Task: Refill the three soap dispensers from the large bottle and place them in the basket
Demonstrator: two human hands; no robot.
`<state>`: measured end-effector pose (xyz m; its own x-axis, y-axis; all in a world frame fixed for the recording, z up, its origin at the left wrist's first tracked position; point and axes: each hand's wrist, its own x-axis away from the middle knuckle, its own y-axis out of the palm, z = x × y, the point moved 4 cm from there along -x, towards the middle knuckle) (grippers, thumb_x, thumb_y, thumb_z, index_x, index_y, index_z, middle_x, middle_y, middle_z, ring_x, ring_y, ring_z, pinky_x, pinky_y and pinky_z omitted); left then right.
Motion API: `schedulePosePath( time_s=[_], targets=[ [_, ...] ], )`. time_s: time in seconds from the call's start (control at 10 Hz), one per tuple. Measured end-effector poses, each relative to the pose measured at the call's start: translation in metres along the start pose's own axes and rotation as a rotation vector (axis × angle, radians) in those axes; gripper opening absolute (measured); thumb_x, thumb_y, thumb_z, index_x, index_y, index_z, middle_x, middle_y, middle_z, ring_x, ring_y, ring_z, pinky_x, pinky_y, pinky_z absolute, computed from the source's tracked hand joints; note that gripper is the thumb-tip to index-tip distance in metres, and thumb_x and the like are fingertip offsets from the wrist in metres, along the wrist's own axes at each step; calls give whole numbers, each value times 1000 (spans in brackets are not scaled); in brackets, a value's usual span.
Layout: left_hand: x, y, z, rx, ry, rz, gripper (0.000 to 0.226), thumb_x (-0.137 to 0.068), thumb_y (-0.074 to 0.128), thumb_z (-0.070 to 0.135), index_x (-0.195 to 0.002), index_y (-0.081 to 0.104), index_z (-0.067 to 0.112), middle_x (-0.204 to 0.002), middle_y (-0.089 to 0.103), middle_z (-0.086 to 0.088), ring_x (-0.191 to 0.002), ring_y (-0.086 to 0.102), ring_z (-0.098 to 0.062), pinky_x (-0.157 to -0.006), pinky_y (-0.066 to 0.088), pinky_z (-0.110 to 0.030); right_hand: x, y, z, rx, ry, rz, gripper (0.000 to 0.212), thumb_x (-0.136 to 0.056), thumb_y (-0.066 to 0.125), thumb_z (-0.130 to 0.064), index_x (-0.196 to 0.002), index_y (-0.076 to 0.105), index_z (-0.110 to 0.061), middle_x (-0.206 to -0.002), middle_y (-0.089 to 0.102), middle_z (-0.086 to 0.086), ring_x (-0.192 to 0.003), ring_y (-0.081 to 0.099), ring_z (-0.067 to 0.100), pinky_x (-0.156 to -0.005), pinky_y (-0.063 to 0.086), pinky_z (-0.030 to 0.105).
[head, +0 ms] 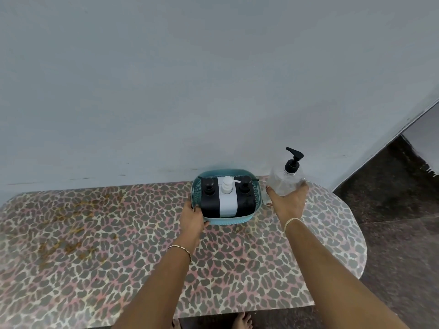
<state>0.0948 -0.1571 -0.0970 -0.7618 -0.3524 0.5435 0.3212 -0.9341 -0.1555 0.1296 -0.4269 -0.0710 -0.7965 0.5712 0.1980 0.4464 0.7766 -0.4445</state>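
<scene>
At the middle of the frame, against the far edge of the desk (118,233) and close to the pale wall (190,79), I see the teal basket (228,220) standing on the leopard-print cover. All three soap dispensers stand inside it in a row, touching side by side: a black dispenser (209,200) on the left, a white dispenser (228,200) in the middle and a second black dispenser (245,199) on the right, each upright with its pump on.

I read the left hand (193,218) as gripping the basket at its near left corner. Its fingers (190,206) are hooked over the rim and the thumb lies against the front wall.

Just right of the basket, the right hand (288,201) holds the large bottle (285,181). The thumb is on the bottle's left side and the other fingers wrap round its right, low on the body. The bottle is clear, nearly upright, and topped with a black pump (293,160). From this view I cannot tell whether its base rests on the desk or is lifted off it.

A thin bangle (180,248) circles the left wrist, and another circles the right. Dark floor (392,210) shows at the right of the frame, and bare toes (242,321) show at the bottom edge.
</scene>
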Motion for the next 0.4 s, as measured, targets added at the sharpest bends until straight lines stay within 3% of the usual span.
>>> schedulePosePath(
  time_s=[0.2,0.4],
  targets=[
    [-1,-7,-7,-83,44,-47,36,-101,38,31,-135,45,19,-129,59,-7,-114,58,-28,-100,47,-48,4,-4,-1,10,21,-20,114,-62,86,-41,-148,15,-17,-149,33,7,-136,34,31,-111,32,48],
    [10,-18,1,-218,74,-95,45,-102,30,39,-139,40,15,-133,55,-7,-117,56,-29,-103,44,-48,31,-11,-4,-21,-3,-10,111,-62,85,-37,-147,17,-17,-147,36,6,-134,36,29,-110,34,46]
  ],
)
